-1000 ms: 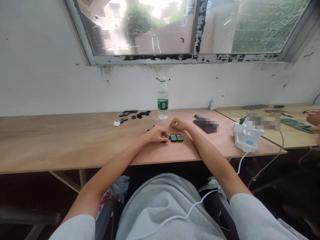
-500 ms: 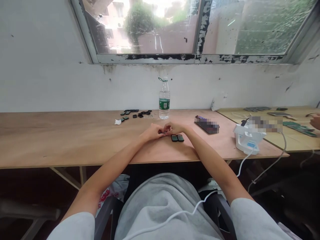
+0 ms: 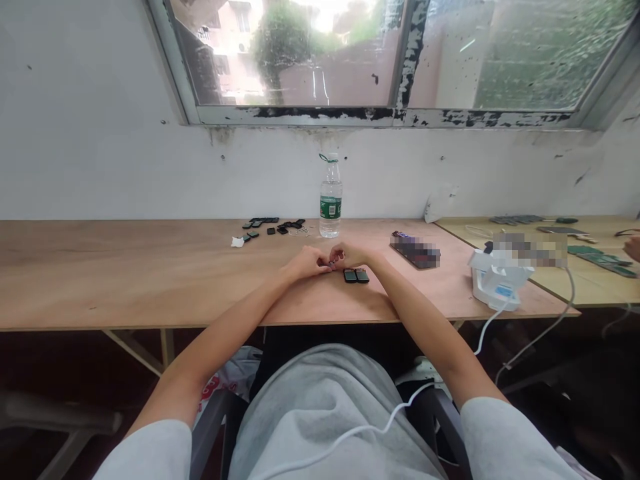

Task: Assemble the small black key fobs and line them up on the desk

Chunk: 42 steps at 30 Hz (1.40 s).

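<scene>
Both hands meet over the wooden table, their fingertips together. My left hand (image 3: 310, 261) is closed, its fingers pinched on something small that I cannot make out. Facing it, my right hand (image 3: 346, 255) has its thumb and fingers closed at the same small spot. Just below my right hand two small dark square pieces (image 3: 356, 275) with greenish-grey faces lie side by side. A clear water bottle (image 3: 330, 208) with a green label stands behind the hands, near the wall.
Several small dark pieces (image 3: 290, 227) and a crumpled white scrap (image 3: 237, 242) lie back left. A phone-like dark object (image 3: 416, 252) and a white device (image 3: 497, 283) with cables are on the right. Another person's hand (image 3: 632, 248) shows at the far right edge.
The view has shifted slightly. Both hands stay together in the same place on the table, with only small changes at the fingertips.
</scene>
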### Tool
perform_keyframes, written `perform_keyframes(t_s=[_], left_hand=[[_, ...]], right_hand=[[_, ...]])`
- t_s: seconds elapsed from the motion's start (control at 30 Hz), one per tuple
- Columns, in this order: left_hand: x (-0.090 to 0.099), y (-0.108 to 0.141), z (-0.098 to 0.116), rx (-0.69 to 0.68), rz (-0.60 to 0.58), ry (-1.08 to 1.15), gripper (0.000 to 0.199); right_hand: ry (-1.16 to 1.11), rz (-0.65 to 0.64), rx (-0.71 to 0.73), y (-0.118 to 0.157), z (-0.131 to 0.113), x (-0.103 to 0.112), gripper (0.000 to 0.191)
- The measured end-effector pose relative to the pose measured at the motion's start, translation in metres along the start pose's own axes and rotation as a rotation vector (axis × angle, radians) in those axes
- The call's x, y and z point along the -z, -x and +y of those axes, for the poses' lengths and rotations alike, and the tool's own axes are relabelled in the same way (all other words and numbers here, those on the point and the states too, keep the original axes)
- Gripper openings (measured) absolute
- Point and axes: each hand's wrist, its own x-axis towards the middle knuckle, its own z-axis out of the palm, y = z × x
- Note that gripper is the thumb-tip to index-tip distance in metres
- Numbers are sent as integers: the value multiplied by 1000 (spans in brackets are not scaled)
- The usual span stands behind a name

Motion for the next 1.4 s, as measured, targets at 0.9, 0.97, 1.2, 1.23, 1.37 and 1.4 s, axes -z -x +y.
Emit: perform_keyframes(t_s=[0.9, 0.97, 1.2, 1.23, 1.37, 1.4], left_hand=[[11, 2, 2, 61, 22, -151, 40], [11, 3, 2, 60, 26, -165, 36], [11, 3, 0, 55, 82, -195, 22], [10, 2, 0, 48, 97, -180, 21], [6, 2, 6, -30, 143, -45, 16], [4, 2, 9, -71, 133, -16, 16]], right_hand=[[-53, 168, -86, 5, 45, 11, 24], [-39, 174, -97, 4, 47, 9, 22], [-36, 266, -88, 6, 48, 18, 12], [-66, 243, -71, 8, 47, 21, 13], [-213, -85, -7, 19, 34, 37, 27], [-228, -184, 5, 22, 29, 40, 33]])
